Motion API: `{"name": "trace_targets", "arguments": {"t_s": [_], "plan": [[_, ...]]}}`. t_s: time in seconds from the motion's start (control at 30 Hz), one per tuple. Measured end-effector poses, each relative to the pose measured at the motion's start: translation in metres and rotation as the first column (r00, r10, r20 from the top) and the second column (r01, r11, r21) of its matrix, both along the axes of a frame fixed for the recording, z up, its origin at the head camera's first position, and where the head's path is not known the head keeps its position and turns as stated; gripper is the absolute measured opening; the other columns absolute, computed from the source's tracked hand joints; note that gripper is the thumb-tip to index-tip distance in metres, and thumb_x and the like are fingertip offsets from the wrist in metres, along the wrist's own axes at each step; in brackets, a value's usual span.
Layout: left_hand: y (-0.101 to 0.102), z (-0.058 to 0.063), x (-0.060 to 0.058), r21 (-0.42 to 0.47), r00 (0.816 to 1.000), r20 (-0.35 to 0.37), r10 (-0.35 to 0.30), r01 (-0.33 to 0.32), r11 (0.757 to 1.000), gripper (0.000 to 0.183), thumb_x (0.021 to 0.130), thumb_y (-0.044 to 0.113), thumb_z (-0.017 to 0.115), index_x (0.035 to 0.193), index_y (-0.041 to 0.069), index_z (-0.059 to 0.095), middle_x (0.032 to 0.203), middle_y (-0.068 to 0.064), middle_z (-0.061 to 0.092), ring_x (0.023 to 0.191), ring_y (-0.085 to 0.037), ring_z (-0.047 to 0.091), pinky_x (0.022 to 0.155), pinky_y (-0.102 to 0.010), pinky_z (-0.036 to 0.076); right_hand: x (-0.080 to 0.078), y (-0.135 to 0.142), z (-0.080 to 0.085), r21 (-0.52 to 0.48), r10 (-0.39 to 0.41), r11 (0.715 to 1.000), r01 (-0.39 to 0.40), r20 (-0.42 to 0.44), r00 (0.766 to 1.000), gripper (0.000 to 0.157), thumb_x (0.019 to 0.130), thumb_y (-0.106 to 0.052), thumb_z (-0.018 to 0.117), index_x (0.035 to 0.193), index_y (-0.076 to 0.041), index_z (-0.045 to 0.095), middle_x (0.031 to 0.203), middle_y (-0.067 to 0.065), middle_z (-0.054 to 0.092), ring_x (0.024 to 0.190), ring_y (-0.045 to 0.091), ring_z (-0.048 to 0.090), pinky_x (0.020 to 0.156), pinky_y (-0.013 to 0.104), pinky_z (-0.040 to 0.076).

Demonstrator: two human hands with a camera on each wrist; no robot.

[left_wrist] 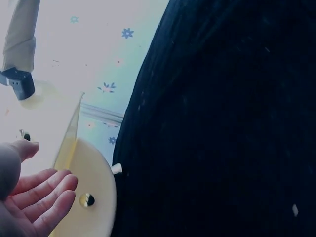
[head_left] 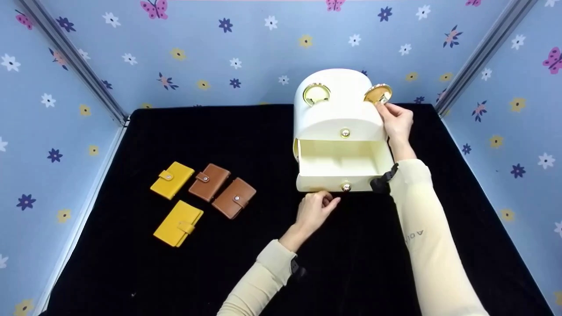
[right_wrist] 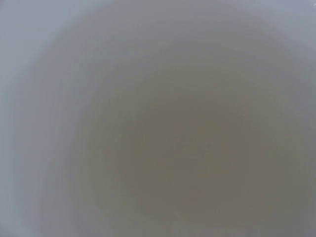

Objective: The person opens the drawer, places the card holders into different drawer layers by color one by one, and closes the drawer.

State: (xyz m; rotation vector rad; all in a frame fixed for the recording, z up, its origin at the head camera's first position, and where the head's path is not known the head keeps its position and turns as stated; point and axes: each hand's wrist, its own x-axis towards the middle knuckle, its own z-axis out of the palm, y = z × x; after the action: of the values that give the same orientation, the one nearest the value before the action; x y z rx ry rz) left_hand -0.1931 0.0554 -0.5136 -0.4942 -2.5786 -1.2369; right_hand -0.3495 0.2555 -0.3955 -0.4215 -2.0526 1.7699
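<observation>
A white box with drawers (head_left: 338, 112) stands at the back right, with a round gold ear on each side of its domed top. Its lower drawer (head_left: 338, 183) is pulled out and bare inside; the upper drawer (head_left: 322, 127) is pushed in. My right hand (head_left: 397, 125) reaches along the box's right side and pinches the lower edge of the right gold ear (head_left: 376, 93). Below the lower drawer's front panel is my left hand (head_left: 312, 210), fingers loosely bent and holding nothing. In the left wrist view, its fingers (left_wrist: 47, 195) overlap the white drawer front beside a gold knob (left_wrist: 87, 200).
Two yellow snap wallets (head_left: 172, 180) and two brown snap wallets (head_left: 210, 182) lie on the black cloth (head_left: 228, 263) at the left. Flowered blue panels (head_left: 246, 48) wall in the back and sides. The right wrist view is a grey-brown blur.
</observation>
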Motion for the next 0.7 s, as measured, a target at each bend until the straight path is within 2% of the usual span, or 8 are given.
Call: {"name": "trace_targets", "arguments": {"t_s": [0.17,0.5,0.7], "plan": [[-0.014,-0.005,0.0,-0.05,1.0,0.024,0.009,-0.008,0.999,0.022,0.081,0.029,0.063,0.076,0.008,0.067,0.065,0.004,0.063,0.054,-0.004,0.056,0.05,-0.018,0.044,0.0,0.0,0.001,0.008,-0.003,1.0,0.002,0.02,1.0,0.022,0.071,-0.027,0.074,0.086,-0.011,0.073,0.071,-0.008,0.063,0.062,0.005,0.057,0.058,0.017,0.045],[-0.048,-0.014,-0.002,-0.121,0.998,0.056,0.031,-0.024,0.992,0.017,0.081,0.024,0.064,0.08,0.006,0.066,0.073,-0.002,0.063,0.062,-0.011,0.059,0.055,-0.024,0.047,0.0,0.0,0.001,0.021,-0.004,1.0,0.004,0.033,0.999,0.021,0.07,-0.028,0.075,0.084,-0.013,0.073,0.071,-0.008,0.063,0.061,0.005,0.056,0.057,0.016,0.044],[-0.069,-0.014,-0.005,-0.145,0.996,0.072,0.047,-0.036,0.989,0.02,0.081,0.024,0.063,0.083,0.004,0.065,0.078,-0.005,0.061,0.067,-0.015,0.059,0.058,-0.027,0.047,-0.001,0.0,0.001,0.037,-0.009,0.999,0.007,0.048,0.999,0.028,0.071,-0.029,0.074,0.092,-0.01,0.072,0.077,-0.005,0.065,0.065,0.006,0.058,0.06,0.017,0.045]]}}
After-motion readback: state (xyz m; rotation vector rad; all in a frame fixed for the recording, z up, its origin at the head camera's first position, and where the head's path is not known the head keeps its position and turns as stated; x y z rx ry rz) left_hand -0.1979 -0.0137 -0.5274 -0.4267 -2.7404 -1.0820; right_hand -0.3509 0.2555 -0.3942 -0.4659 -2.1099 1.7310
